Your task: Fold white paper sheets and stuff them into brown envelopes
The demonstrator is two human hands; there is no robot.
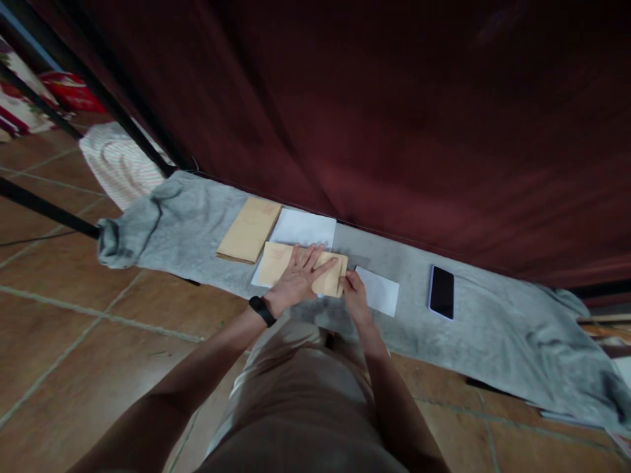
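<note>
While the brown envelope (275,264) is pressed flat by the spread left hand (299,276), its end is pinched by the right hand (355,295).

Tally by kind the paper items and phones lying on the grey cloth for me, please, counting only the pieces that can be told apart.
Brown paper items: 2
White sheets: 2
Phone: 1
Total: 5, leaving out any layers hidden beneath
</note>
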